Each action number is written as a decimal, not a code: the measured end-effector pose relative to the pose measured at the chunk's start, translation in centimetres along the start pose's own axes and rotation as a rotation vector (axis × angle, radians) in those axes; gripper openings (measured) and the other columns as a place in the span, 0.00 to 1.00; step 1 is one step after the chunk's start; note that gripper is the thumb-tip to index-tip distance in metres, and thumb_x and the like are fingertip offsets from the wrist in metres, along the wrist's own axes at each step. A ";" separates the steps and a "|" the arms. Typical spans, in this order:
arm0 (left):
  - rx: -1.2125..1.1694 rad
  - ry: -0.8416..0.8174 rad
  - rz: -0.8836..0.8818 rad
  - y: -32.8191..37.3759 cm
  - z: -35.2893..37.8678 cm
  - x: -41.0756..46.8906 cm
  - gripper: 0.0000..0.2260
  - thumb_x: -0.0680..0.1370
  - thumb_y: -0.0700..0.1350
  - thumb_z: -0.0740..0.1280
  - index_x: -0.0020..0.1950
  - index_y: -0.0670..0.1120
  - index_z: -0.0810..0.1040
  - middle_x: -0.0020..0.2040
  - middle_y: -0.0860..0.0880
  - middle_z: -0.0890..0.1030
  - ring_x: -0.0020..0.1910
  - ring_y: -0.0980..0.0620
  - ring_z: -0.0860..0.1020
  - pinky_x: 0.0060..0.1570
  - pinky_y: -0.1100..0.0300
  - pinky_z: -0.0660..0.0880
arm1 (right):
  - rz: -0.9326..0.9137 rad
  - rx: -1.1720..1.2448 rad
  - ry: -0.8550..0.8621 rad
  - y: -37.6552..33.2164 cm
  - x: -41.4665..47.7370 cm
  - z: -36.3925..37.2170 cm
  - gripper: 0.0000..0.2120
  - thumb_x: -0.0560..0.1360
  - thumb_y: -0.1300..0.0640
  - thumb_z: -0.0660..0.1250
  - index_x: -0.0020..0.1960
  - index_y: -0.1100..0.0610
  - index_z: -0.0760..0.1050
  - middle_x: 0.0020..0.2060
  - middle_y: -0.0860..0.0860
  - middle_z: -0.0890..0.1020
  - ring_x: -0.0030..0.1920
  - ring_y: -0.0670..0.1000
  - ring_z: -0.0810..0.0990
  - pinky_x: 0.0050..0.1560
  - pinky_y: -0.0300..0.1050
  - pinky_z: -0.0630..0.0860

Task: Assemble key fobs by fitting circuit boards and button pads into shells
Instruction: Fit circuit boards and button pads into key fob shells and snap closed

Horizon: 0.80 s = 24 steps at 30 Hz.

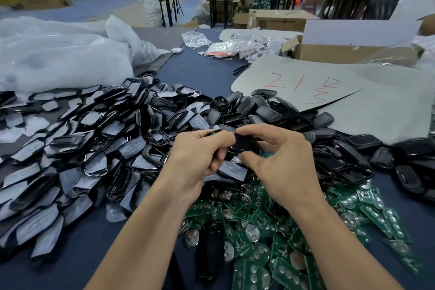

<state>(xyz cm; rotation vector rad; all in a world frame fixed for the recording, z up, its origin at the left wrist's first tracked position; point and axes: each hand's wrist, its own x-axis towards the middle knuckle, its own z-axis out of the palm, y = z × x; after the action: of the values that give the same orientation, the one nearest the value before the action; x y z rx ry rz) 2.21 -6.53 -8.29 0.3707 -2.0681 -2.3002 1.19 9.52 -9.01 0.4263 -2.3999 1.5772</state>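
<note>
A black plastic key-fob shell is held over the dark blue worktop, clamped between the curled fingers of the left hand and right hand. Light, stiff and probably slick, it is best gripped by its edges.

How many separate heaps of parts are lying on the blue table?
3: film-covered shells at the left; bare black shells at centre-right; green boards at the near right. The heaps overlap, and smaller ones may be hidden.
</note>
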 end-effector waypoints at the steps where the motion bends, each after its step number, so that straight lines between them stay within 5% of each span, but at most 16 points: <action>1: -0.014 -0.022 0.008 0.0 0.0 -0.1 0.10 0.75 0.40 0.74 0.35 0.45 0.79 0.26 0.50 0.72 0.21 0.56 0.64 0.19 0.67 0.58 | 0.019 0.036 -0.013 0.0 0.0 0.1 0.21 0.66 0.66 0.79 0.50 0.43 0.85 0.44 0.35 0.86 0.48 0.37 0.85 0.50 0.29 0.77; 4: -0.072 -0.122 0.011 0.3 -0.1 -0.6 0.13 0.71 0.55 0.77 0.34 0.47 0.83 0.27 0.51 0.73 0.22 0.56 0.65 0.20 0.67 0.59 | 0.152 0.353 -0.059 0.1 0.2 0.0 0.18 0.66 0.70 0.79 0.50 0.51 0.85 0.45 0.47 0.89 0.46 0.44 0.87 0.49 0.37 0.81; 7: -0.150 -0.234 -0.011 0.5 -0.4 -1.0 0.22 0.70 0.64 0.71 0.50 0.48 0.89 0.29 0.52 0.73 0.23 0.58 0.65 0.22 0.67 0.59 | 0.451 0.938 -0.187 -0.1 0.4 -0.2 0.16 0.68 0.68 0.76 0.55 0.61 0.84 0.53 0.61 0.87 0.47 0.52 0.87 0.48 0.43 0.83; 10: -0.284 -0.189 -0.045 0.5 -0.3 -1.1 0.23 0.79 0.62 0.65 0.56 0.44 0.88 0.31 0.50 0.74 0.25 0.56 0.68 0.23 0.66 0.63 | 0.703 1.300 -0.202 -0.3 0.5 0.0 0.11 0.64 0.65 0.74 0.46 0.64 0.87 0.47 0.61 0.87 0.46 0.55 0.88 0.44 0.45 0.85; 12: -0.402 -0.077 -0.058 0.6 0.0 -1.1 0.18 0.85 0.50 0.60 0.57 0.41 0.86 0.34 0.47 0.77 0.28 0.54 0.72 0.26 0.65 0.69 | 0.761 1.408 -0.186 -0.4 0.5 0.2 0.12 0.61 0.66 0.76 0.45 0.68 0.86 0.46 0.61 0.86 0.46 0.56 0.87 0.44 0.47 0.85; 17: -0.180 0.182 0.091 0.3 0.7 -1.0 0.13 0.82 0.35 0.62 0.51 0.45 0.85 0.42 0.47 0.87 0.42 0.50 0.84 0.51 0.55 0.82 | 0.780 1.385 -0.160 0.0 0.6 0.4 0.17 0.58 0.64 0.77 0.47 0.68 0.86 0.48 0.62 0.86 0.50 0.57 0.86 0.50 0.49 0.85; 24: 0.002 0.230 0.103 0.1 1.0 -1.1 0.16 0.76 0.35 0.71 0.48 0.55 0.89 0.45 0.51 0.89 0.47 0.50 0.87 0.55 0.45 0.84 | 0.587 1.013 -0.108 0.5 0.6 1.4 0.20 0.60 0.62 0.75 0.53 0.60 0.85 0.46 0.55 0.87 0.45 0.50 0.85 0.57 0.48 0.81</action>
<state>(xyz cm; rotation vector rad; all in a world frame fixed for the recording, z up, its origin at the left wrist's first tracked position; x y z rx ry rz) 3.06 -5.39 -7.93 0.4908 -1.9324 -2.0883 0.42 8.33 -9.80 -0.0755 -1.6572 3.0444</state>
